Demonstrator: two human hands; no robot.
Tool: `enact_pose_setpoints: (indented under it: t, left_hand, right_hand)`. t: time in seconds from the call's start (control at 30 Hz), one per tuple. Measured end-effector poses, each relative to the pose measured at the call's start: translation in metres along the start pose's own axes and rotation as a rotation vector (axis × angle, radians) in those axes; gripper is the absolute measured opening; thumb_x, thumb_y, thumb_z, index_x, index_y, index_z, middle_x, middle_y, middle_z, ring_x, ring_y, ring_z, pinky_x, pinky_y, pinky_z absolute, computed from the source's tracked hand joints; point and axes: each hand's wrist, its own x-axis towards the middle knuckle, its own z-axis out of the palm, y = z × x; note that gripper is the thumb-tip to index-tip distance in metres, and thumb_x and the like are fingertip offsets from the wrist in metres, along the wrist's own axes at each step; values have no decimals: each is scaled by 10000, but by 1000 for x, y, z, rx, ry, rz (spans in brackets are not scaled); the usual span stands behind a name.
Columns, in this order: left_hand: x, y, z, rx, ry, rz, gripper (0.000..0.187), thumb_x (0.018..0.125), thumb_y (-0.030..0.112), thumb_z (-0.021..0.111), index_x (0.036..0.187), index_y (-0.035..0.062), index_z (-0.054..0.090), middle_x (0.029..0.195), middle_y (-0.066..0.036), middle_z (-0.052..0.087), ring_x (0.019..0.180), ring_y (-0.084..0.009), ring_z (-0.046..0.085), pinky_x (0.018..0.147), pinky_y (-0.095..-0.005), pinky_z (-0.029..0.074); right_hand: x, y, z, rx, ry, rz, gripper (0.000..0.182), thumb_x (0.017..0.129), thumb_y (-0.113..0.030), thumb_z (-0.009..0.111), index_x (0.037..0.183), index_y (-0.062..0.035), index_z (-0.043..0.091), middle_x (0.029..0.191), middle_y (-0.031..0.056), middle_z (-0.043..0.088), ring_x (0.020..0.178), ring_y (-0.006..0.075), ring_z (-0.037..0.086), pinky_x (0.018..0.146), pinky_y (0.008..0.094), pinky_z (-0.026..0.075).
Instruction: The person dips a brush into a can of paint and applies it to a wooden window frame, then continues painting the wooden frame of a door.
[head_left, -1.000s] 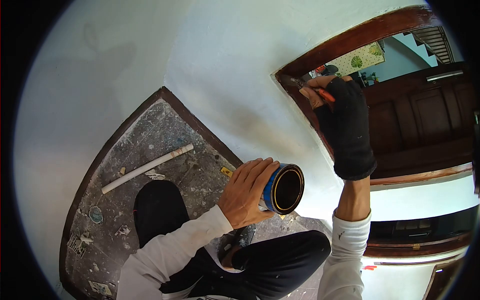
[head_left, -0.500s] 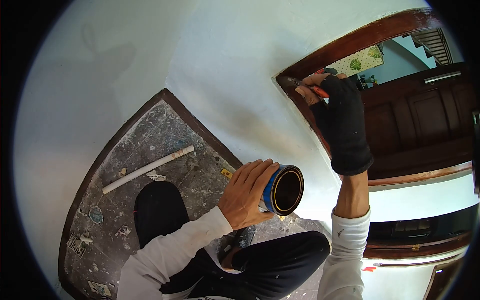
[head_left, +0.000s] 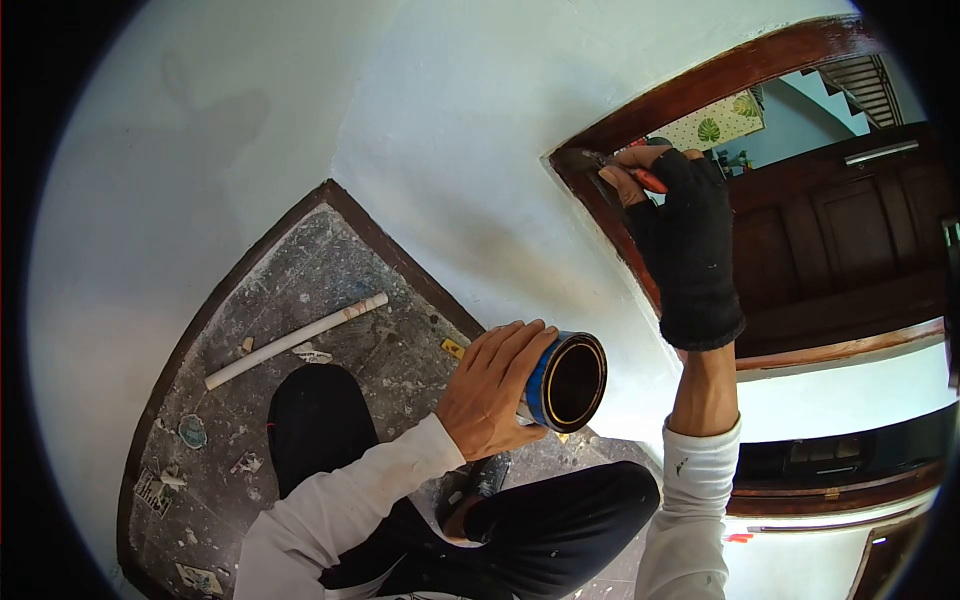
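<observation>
My left hand is bare and wraps round a blue paint can. The can is tilted, its open mouth turned toward me and its inside dark. My right hand, in a black fingerless glove, pinches a paintbrush with a red handle. The brush's head points left at the inner corner of a dark brown wooden frame and seems to touch it. Fingers hide part of the handle, and the bristles are hard to make out against the dark wood.
A white wall meets the grey, paint-spotted floor along a brown skirting. A white tube and paper scraps lie on the floor beside my bent knee. A dark panelled door stands at the right.
My right hand and the brush have shifted slightly to the right along the corner of the frame. The left hand and the can have hardly moved.
</observation>
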Motion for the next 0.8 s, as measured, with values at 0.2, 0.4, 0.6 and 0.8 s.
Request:
enact_pose_setpoints:
  t: [0.2, 0.4, 0.6, 0.8]
  left_hand:
    - [-1, 0, 1, -3, 5, 9, 1226, 645, 306, 1044, 1638, 86, 358, 1610, -199, 475, 1517, -421, 449, 1272, -573, 364]
    - [-1, 0, -1, -3, 1, 3, 1235, 636, 312, 1045, 1637, 86, 358, 1613, -197, 472, 1519, -421, 444, 1272, -573, 362]
    - [-2, 1, -4, -5, 7, 12, 1231, 638, 314, 1043, 1637, 86, 360, 1617, -197, 470, 1521, -423, 442, 1272, -573, 361]
    - [-2, 0, -4, 7, 9, 17, 1213, 659, 331, 1037, 1635, 81, 362, 1613, -203, 475, 1515, -425, 451, 1269, -574, 363]
  right_hand:
    - [0, -4, 0, 35, 35, 22, 173, 904, -196, 872, 975, -78, 766, 918, 105, 748, 879, 320, 686, 800, 420, 547]
    - [1, -9, 2, 51, 71, -1, 156, 899, -155, 873, 971, -79, 757, 918, 105, 756, 862, 313, 696, 777, 424, 557]
    - [-2, -11, 3, 25, 69, 27, 162, 903, -145, 875, 983, -76, 752, 903, 101, 754, 844, 308, 703, 747, 421, 561]
    - [-2, -12, 2, -2, 97, -7, 168, 904, -149, 879, 977, -75, 748, 893, 97, 748, 838, 305, 696, 753, 422, 559]
